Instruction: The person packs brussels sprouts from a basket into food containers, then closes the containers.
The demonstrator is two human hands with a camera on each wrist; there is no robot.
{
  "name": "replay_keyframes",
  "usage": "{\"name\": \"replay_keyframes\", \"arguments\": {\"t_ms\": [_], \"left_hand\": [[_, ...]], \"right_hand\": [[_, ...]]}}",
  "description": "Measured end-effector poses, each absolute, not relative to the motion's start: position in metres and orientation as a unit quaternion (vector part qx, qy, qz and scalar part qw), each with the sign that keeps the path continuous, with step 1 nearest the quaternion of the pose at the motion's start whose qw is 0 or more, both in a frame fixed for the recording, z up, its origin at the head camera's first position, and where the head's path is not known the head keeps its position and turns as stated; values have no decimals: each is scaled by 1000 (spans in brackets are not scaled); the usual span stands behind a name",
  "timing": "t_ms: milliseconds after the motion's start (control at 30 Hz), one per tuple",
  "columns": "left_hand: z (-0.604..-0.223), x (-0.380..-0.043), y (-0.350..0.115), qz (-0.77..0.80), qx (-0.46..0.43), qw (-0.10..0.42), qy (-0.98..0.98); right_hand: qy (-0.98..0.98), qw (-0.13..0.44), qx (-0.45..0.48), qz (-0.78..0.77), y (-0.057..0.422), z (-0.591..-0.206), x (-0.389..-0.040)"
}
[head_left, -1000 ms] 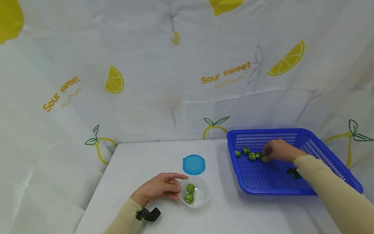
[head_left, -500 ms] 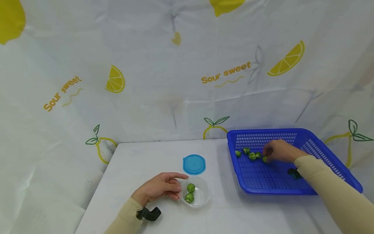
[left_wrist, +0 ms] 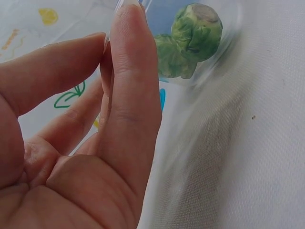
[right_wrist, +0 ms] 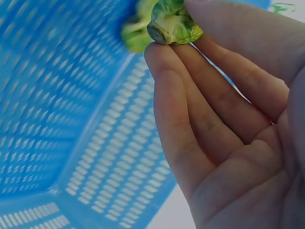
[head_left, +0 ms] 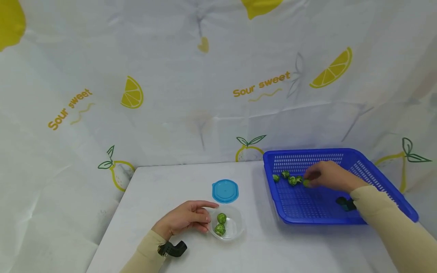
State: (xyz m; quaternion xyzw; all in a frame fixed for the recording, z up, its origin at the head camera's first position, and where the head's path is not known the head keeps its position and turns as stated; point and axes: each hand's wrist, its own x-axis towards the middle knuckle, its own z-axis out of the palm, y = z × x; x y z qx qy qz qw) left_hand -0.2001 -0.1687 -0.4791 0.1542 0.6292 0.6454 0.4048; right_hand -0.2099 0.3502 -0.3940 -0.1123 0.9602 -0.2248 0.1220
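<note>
My left hand (head_left: 186,219) pinches the left rim of a small clear plastic bowl (head_left: 236,228) between thumb and fingers, with the index finger stretched along its far edge. Two Brussels sprouts (head_left: 220,229) lie in that bowl, one behind the other; close up, the left wrist view shows one sprout (left_wrist: 198,33) through the clear wall. Over at the right, my right hand (head_left: 327,176) reaches into a blue plastic basket (head_left: 327,220) and pinches a Brussels sprout (right_wrist: 174,24) between thumb and fingertips. Several other sprouts (head_left: 292,181) rest in the basket just left of that hand.
A round blue lid (head_left: 225,191) lies flat just behind the bowl. The white table (head_left: 164,185) meets a lemon-printed cloth backdrop (head_left: 184,94) at the back. Slotted walls surround the basket's inside.
The right hand has risen slightly inside the basket, carrying the pinched sprout up with it. The left hand keeps its grip on the bowl; the head view has shifted slightly.
</note>
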Motion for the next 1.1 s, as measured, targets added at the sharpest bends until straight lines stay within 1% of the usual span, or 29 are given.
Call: {"name": "replay_keyframes", "arguments": {"t_ms": [333,600,833,1100], "left_hand": [[-482,-201,-171,645,155,408,627],[-483,-202,-170,645,146,405,631],[-483,-202,-171,642,145,402,636],[-483,-203,-169,635,143,401,645]], "right_hand": [[954,101,-149,-241,310,-367,-194],[947,70,-175,-262,273,-350,-189],[930,73,-192,-304,220,-350,-186],[901,81,-265,-333,167,-362,-177]]}}
